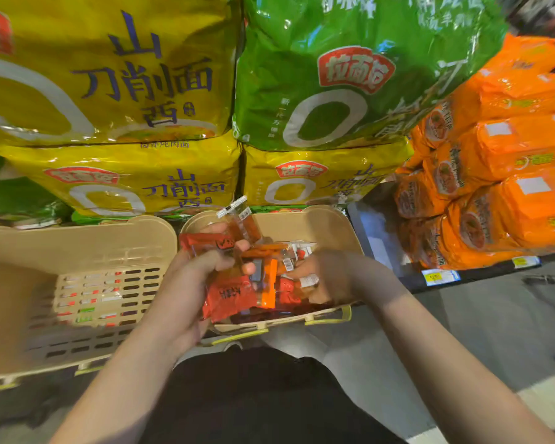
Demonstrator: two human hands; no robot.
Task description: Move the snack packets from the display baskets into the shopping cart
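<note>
Two beige display baskets stand side by side below the noodle shelf. The right basket (330, 225) holds several small red and orange snack packets (263, 283). My left hand (199, 270) grips a bunch of these packets above the basket, one clear packet (242, 219) sticking up behind my fingers. My right hand (324, 277) reaches into the same basket, its fingers curled round more packets (302, 277). The left basket (77, 248) shows a bare slotted floor. No shopping cart is in view.
Large yellow noodle bags (125, 75) and a green one (350, 75) are stacked just behind the baskets. Orange noodle packs (510, 161) fill the shelf at right, with price tags (439, 277) on its edge. Grey floor lies at lower right.
</note>
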